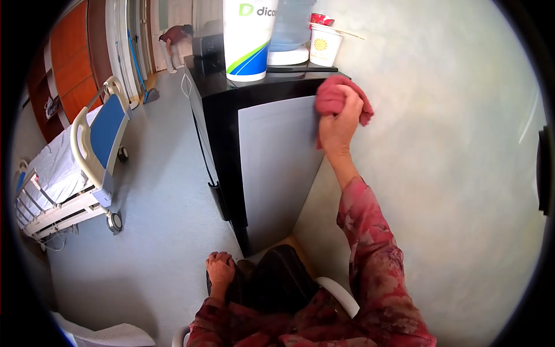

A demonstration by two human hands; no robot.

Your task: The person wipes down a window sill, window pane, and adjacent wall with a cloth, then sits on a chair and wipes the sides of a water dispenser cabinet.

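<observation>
My right hand (338, 127) is closed around a bunched red cloth (334, 98). It presses the cloth to the upper corner of the grey side panel (277, 150) of a black cabinet (217, 115), close beside the wall. My left hand (221, 269) lies on my knee, its fingers resting over the dark trousers (277, 272), and holds nothing. On the cabinet top stand a tall white cup (247, 46) with green and blue stripes, a clear bluish water container (289, 29) and a paper cup (325, 46) with a yellow sun print.
A pale wall (439, 133) runs along the right. To the left is a wheeled hospital bed (87, 150) with a blue end panel. Farther back, a person (173, 43) bends over near a door, and a blue-handled broom (134, 58) leans nearby.
</observation>
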